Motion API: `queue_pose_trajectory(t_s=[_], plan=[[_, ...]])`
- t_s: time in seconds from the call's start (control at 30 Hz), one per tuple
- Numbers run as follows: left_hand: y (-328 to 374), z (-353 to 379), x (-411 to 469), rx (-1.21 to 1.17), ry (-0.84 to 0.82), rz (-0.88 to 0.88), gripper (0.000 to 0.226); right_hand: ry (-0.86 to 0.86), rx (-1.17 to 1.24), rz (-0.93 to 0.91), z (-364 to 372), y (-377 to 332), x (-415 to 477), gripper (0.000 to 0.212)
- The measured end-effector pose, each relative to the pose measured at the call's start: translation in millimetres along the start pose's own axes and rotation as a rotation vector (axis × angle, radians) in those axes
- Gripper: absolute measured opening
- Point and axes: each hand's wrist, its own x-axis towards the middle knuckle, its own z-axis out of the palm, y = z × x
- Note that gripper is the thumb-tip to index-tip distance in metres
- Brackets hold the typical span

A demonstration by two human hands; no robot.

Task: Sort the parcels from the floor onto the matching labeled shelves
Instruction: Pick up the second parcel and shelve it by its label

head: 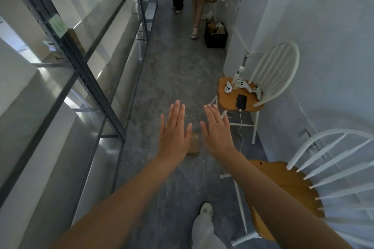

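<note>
Left hand [174, 133] and right hand [217, 132] are reaching forward, fingers spread flat, holding nothing. One brown parcel [193, 143] is lying on the floor [178, 70] between them at 12 o'clock, long axis pointing away. Two chairs [240, 99] are standing at 2 o'clock; shelves [87, 70] at 10.
</note>
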Motion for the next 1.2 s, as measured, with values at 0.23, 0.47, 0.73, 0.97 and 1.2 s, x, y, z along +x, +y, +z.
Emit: queue_pose_trajectory(t_s=[0.23, 0.47, 0.73, 0.97, 1.2], plan=[[7.9, 22.2, 84.0, 0.015, 0.013, -0.039, 0.066, -0.019, 0.046, -0.032, -4.7, 32.6, 87.9, 0.054], [29.0, 47.7, 159.9, 0.054, 0.037, -0.044, 0.066, -0.005, 0.055, -0.069, -20.2, 72.5, 168.7, 0.054], [29.2, 70.1, 198.3, 0.066, 0.001, -0.044, 0.066, -0.009, 0.114, -0.045, -14.8, 95.7, 212.5, 0.054], [15.8, 76.8, 228.4, 0.049, -0.039, -0.031, 0.066, -0.014, 0.113, -0.014, -4.9, 103.3, 239.8, 0.053], [-11.2, 104.8, 278.5, -0.006, -0.094, -0.005, 0.068, -0.016, 0.078, 0.054, 13.6, 108.3, 285.9, 0.053]])
